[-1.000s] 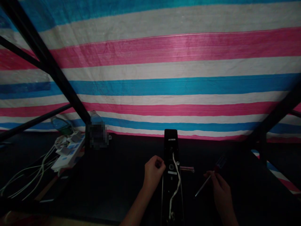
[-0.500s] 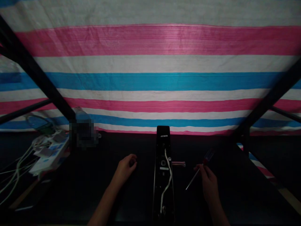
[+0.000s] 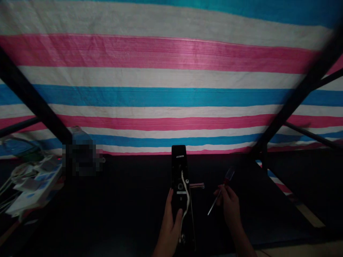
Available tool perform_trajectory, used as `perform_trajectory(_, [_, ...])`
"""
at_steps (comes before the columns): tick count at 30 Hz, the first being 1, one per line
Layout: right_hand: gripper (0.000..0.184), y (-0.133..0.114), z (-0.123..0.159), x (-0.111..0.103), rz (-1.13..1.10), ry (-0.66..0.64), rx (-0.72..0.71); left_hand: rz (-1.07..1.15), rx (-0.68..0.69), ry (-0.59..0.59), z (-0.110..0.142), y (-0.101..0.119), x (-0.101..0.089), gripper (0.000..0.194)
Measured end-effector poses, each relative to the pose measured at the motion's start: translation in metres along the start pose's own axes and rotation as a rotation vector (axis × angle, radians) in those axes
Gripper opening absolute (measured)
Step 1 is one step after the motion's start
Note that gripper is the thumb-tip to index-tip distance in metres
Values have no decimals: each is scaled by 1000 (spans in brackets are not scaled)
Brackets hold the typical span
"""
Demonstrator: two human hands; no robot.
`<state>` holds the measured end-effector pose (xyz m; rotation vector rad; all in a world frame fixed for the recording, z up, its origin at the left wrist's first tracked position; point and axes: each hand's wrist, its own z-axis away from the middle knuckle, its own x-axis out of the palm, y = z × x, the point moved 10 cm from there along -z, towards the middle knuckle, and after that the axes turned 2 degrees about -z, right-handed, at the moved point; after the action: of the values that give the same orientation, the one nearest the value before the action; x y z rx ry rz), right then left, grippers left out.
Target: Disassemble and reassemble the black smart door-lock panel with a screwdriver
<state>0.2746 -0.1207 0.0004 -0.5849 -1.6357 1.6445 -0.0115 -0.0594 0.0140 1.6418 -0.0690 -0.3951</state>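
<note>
A long black door lock panel [image 3: 175,210] lies lengthwise before me, with a white cable [image 3: 187,196] running down its face. From its right side sticks out a shiny lever handle [image 3: 197,185]. My left hand [image 3: 171,221] grips the panel's left edge, thumb on the face and fingers along the side. To the right of the panel, my right hand [image 3: 229,205] is closed around a screwdriver [image 3: 229,174] where shaft and handle meet. Its clear handle points up and away, its metal tip down to the left, apart from the panel.
On the left lie white boxes [image 3: 34,194] and tangled cables [image 3: 20,173]. A blurred-out item [image 3: 83,153] stands near the left black frame post [image 3: 50,117]. Behind the dark table hangs a striped sheet [image 3: 171,96]; another black post [image 3: 289,107] slants up on the right.
My left hand has moved right from the bare table onto the panel's left edge. The right hand still holds the screwdriver. The whole view has shifted slightly.
</note>
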Motion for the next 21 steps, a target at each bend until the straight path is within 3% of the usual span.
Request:
perform_trajectory(2, [41, -23, -1, 12, -52, -1, -63, 95, -77, -31, -5, -14, 0, 63])
perform_trajectory(4, [38, -62, -2, 37, -64, -66, -175, 134, -113, -64, -11, -23, -1, 65])
perform_trajectory(8, [33, -155, -9, 107, 35, -209, -487, 135, -103, -61, -15, -25, -4, 71])
perform_trajectory(11, [34, -196, -23, 159, 56, -283, -632, 145, -91, -40, -14, -22, -4, 67])
perform_trajectory(14, [38, -202, -40, 203, 154, -369, -694, 158, -92, -31, -12, -21, -5, 65])
perform_trajectory(16, [40, -196, -50, 218, 180, -399, -701, 169, -98, -29, -12, -22, -5, 66])
perform_trajectory(21, [46, -184, -64, 223, 192, -408, -689, 185, -97, -30, -12, -23, -4, 67])
